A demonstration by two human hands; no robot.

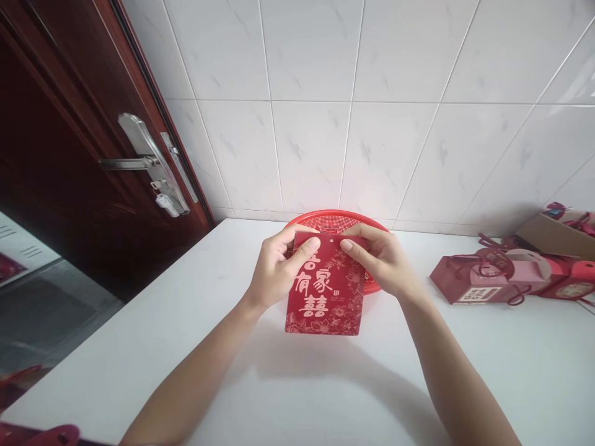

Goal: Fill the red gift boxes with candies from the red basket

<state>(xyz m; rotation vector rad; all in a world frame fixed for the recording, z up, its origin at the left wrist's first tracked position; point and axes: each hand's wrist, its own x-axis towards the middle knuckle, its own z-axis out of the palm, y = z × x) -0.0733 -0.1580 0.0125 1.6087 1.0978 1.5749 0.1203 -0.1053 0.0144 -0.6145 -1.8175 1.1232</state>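
Observation:
A red paper gift bag (pixel 325 297), printed with pale Chinese characters and flowers, is held up flat above the table. My left hand (pixel 283 263) pinches its upper left edge, thumb on the front face. At the upper right edge my right hand (pixel 376 254) grips it the same way. A small hole shows near the top middle, between the two thumbs. Behind the bag stands a red plastic basket (pixel 341 217) with a perforated wall; the bag and hands hide most of it.
On the right of the white table (pixel 195 328) sit pink and red gift boxes (pixel 488 275) with ribbons. Behind them is an open cardboard box (pixel 562 232). A tiled wall (pixel 311 148) closes the back; a dark wooden door (pixel 93 124) with keys stands left.

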